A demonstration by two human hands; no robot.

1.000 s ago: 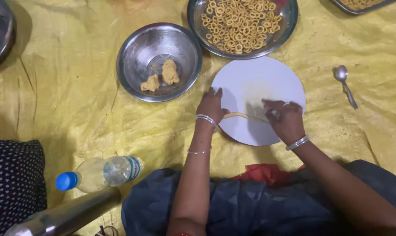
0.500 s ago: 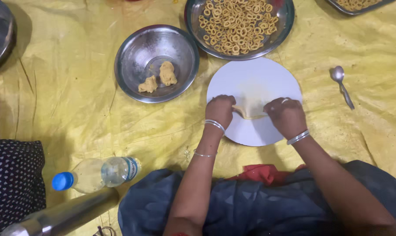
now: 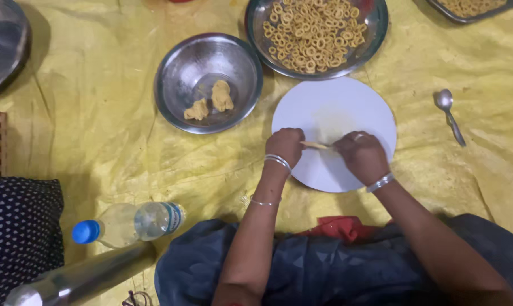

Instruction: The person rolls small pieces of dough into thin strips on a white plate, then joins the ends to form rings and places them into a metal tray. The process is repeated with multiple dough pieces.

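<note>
White plate (image 3: 347, 107) beneath dough strip (image 3: 317, 145), between left hand (image 3: 286, 146) and right hand (image 3: 360, 154).

Head view — steeply down, close

Shiny steel bowl (image 3: 171, 85); smooth white plate (image 3: 347, 96), perhaps plastic; crinkled yellow sheet (image 3: 98, 141).

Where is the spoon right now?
In the head view, the spoon lies on the yellow sheet at the right, beside the white plate.
</note>
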